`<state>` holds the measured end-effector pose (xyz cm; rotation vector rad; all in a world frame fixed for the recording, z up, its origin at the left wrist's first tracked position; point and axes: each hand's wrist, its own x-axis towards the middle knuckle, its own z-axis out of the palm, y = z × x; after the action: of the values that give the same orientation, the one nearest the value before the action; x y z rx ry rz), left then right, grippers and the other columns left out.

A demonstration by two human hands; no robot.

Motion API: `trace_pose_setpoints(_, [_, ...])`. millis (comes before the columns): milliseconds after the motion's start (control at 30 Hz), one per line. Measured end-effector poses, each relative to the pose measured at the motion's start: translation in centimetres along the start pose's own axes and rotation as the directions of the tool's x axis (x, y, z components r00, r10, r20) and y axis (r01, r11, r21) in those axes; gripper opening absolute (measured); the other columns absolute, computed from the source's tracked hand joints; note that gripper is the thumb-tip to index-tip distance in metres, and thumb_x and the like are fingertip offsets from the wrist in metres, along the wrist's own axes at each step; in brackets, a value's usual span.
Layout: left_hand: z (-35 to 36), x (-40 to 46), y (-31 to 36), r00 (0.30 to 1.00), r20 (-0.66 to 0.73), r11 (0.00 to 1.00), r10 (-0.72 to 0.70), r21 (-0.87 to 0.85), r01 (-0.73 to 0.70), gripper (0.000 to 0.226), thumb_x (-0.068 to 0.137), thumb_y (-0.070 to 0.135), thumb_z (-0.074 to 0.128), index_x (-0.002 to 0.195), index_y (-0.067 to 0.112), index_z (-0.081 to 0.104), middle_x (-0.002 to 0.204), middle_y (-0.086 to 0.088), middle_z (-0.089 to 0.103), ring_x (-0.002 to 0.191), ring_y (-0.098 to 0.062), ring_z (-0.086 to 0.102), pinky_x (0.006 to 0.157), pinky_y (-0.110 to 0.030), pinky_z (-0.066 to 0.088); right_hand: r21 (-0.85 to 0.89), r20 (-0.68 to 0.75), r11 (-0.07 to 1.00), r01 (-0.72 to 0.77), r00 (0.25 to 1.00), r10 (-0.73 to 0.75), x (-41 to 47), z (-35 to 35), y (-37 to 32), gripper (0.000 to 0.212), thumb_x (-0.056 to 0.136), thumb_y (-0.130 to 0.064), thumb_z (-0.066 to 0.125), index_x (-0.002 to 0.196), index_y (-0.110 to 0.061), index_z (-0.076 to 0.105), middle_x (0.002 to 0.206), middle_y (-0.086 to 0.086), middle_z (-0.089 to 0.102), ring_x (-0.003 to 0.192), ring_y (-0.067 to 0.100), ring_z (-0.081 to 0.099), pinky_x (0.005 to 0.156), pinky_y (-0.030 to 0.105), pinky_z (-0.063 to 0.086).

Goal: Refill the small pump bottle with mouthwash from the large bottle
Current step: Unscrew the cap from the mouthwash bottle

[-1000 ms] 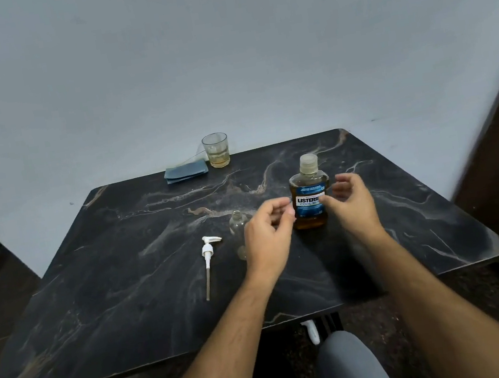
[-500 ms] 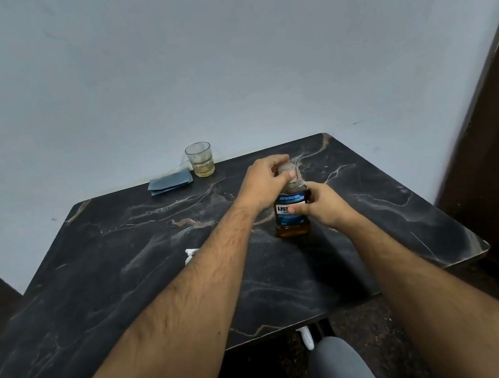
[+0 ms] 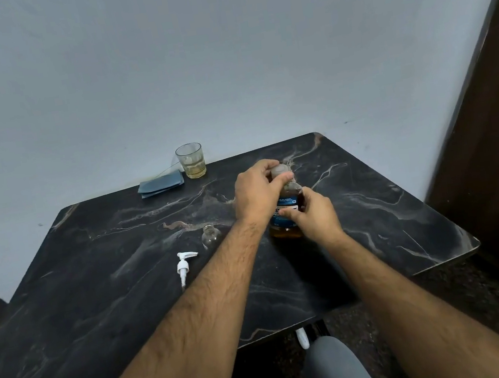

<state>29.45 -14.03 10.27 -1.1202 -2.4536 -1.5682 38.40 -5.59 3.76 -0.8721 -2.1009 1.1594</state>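
Grip: left hand (image 3: pixel 255 192) is wrapped over the cap (image 3: pixel 281 171), right hand (image 3: pixel 315 216) is clamped round the body of the big mouthwash bottle (image 3: pixel 287 215)
Big bottle: upright on the dark marble table (image 3: pixel 93 277), amber liquid at the bottom
Small bottle (image 3: pixel 210 235): clear, open, just left of the left wrist
Pump (image 3: pixel 183 266): white, lying flat near the small bottle
Back edge: glass (image 3: pixel 191 161) beside a folded blue cloth (image 3: pixel 161 183)
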Motion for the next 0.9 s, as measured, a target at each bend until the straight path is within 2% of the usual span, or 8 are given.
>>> trace_pose_setpoints(133, [0.2,-0.2,0.7,0.997,-0.073,0.999,-0.012,0.052,0.015,0.042,0.074,0.044,0.081,0.108,0.022,0.069,0.096,0.009,0.073,0.09,-0.006,0.066,0.079,-0.025,0.055,-0.011,-0.014,1.0,-0.014,1.0,0.014,-0.1,0.2,-0.1,0.039,0.08,-0.029,0.081,0.113,-0.022,0.063,0.107,-0.005,0.073,0.101,0.01,0.067,0.093,0.034,0.055])
trace_pose_setpoints(300, [0.5,-0.8,0.9,0.993,-0.12,0.997,-0.023,0.075,0.032,0.041,0.077,0.047,0.078,0.108,0.024,0.067,0.097,0.01,0.071,0.09,-0.006,0.065,0.079,-0.025,0.054,0.004,-0.014,1.0,-0.022,1.0,0.022,-0.5,0.2,-0.5,0.039,0.082,-0.027,0.079,0.116,-0.02,0.062,0.109,-0.005,0.072,0.103,0.01,0.066,0.091,0.028,0.053])
trace_pose_setpoints(367, [0.4,-0.5,0.5,0.998,-0.042,0.999,-0.039,0.019,0.04,0.041,0.079,0.044,0.077,0.114,0.025,0.067,0.103,0.011,0.069,0.095,-0.006,0.063,0.083,-0.025,0.053,0.02,0.018,0.999,-0.032,0.999,0.031,-0.4,0.0,-0.5,0.04,0.083,-0.027,0.078,0.119,-0.021,0.061,0.113,-0.005,0.071,0.106,0.01,0.065,0.094,0.031,0.053])
trace_pose_setpoints(433, [-0.3,0.3,-0.2,0.99,0.135,0.997,-0.03,-0.071,0.04,0.046,0.085,0.036,0.073,0.128,0.024,0.063,0.12,0.006,0.068,0.109,-0.009,0.061,0.095,-0.029,0.051,0.044,0.061,0.998,-0.041,0.997,0.038,-0.1,-0.2,-0.3,0.041,0.083,-0.026,0.078,0.119,-0.022,0.06,0.115,-0.005,0.07,0.109,0.011,0.064,0.097,0.035,0.052])
trace_pose_setpoints(533, [-1.5,1.1,-0.8,0.928,0.372,0.975,0.004,-0.207,0.079,0.05,0.095,0.022,0.063,0.144,0.02,0.049,0.139,0.0,0.057,0.124,-0.011,0.055,0.102,-0.028,0.046,0.04,0.102,0.999,-0.029,0.994,0.024,0.3,-0.5,-0.2,0.043,0.082,-0.025,0.079,0.121,-0.022,0.06,0.115,-0.005,0.07,0.11,0.013,0.064,0.098,0.037,0.052])
trace_pose_setpoints(633, [-1.7,1.5,-1.0,0.889,0.457,0.957,0.035,-0.272,0.102,0.052,0.096,0.015,0.06,0.146,0.021,0.045,0.14,-0.001,0.057,0.124,-0.011,0.055,0.104,-0.031,0.048,0.041,0.123,0.999,-0.024,0.992,0.019,0.5,-0.6,0.1,0.045,0.081,-0.026,0.08,0.121,-0.023,0.061,0.114,-0.006,0.07,0.107,0.012,0.065,0.098,0.04,0.053])
trace_pose_setpoints(800, [-0.8,1.3,-1.7,0.948,0.315,0.97,0.048,-0.241,0.031,0.028,0.089,0.018,0.069,0.114,0.03,0.065,0.112,0.004,0.073,0.106,-0.01,0.067,0.096,-0.04,0.055,0.031,0.105,0.999,-0.023,0.994,0.019,0.3,-0.4,0.0,0.042,0.081,-0.025,0.08,0.119,-0.023,0.061,0.11,-0.007,0.071,0.103,0.009,0.065,0.095,0.034,0.053])
trace_pose_setpoints(900, [-0.1,0.7,-1.8,0.977,0.213,0.985,0.019,-0.174,0.019,0.026,0.087,0.025,0.07,0.111,0.034,0.066,0.107,0.009,0.072,0.102,-0.008,0.067,0.093,-0.041,0.056,0.014,0.026,1.0,-0.018,1.0,0.017,-0.2,0.2,0.0,0.04,0.082,-0.026,0.079,0.118,-0.023,0.061,0.109,-0.007,0.071,0.101,0.007,0.064,0.092,0.029,0.052])
